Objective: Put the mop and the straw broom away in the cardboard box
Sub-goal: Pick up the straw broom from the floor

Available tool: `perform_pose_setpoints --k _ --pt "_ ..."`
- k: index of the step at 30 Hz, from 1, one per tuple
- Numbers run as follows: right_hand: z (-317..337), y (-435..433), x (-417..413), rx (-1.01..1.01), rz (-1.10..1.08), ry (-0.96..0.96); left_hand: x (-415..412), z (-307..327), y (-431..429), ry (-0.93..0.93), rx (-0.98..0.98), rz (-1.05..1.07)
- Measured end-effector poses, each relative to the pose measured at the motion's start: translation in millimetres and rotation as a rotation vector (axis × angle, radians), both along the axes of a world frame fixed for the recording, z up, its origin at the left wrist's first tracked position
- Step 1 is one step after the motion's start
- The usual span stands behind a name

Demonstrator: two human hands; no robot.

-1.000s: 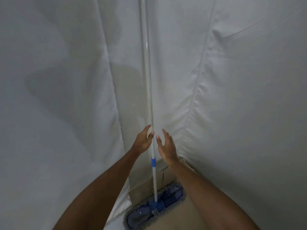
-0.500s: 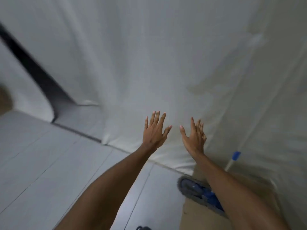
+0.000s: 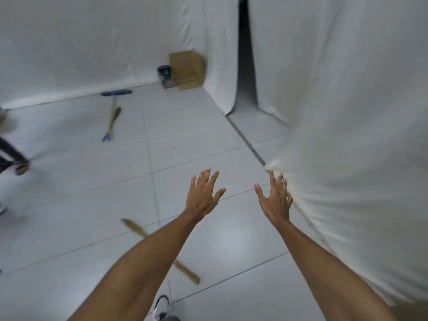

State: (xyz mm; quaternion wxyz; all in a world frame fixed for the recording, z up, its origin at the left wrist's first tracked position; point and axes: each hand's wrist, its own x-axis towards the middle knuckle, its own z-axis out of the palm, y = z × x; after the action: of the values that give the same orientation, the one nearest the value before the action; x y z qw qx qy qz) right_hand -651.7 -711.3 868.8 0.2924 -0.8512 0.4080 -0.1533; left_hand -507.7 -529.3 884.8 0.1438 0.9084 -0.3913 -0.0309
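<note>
My left hand [image 3: 202,195] and my right hand [image 3: 275,200] are stretched out in front of me, fingers spread, nothing in either. A long tan, straw-coloured broom [image 3: 135,228] lies flat on the tiled floor below my left forearm, which hides its middle. The mop and the box it stood in are out of view. A cardboard box [image 3: 185,67] stands in the far corner against the white sheet.
White sheets [image 3: 347,135] hang close on my right and along the back, with a dark gap [image 3: 244,54] between them. Far off on the floor lie a blue-headed tool [image 3: 117,92] and a tan stick [image 3: 113,120]. A black container [image 3: 165,72] sits by the box. Another person's leg [image 3: 11,154] is at the left.
My view has swung left, away from the mop in its box, to the open floor. Both hands let go of the mop handle and stay open.
</note>
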Motion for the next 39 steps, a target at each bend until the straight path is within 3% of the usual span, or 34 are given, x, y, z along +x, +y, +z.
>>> perform_pose_setpoints --k 9,16,22,30,34,39 --pt "-93.7 203.0 163.1 0.138 0.154 0.18 158.7 -96.6 234.0 0.143 0.206 0.146" --pt "-186.9 273.6 235.9 0.208 0.173 0.285 241.9 -194.5 290.1 0.251 0.286 0.111" --pt "-385.8 288.2 276.3 0.268 0.201 0.384 309.0 -396.5 272.5 0.226 0.302 0.002" --pt "-728.7 317.8 287.6 0.345 0.269 0.543 346.9 -743.2 305.6 0.205 0.452 -0.262" --pt "-849.4 327.4 300.6 0.36 0.23 0.533 375.5 -854.1 309.3 0.11 0.533 -0.327" --pt "-935.0 339.1 287.0 0.135 0.395 0.553 398.7 -937.0 304.2 0.103 0.474 -0.291"
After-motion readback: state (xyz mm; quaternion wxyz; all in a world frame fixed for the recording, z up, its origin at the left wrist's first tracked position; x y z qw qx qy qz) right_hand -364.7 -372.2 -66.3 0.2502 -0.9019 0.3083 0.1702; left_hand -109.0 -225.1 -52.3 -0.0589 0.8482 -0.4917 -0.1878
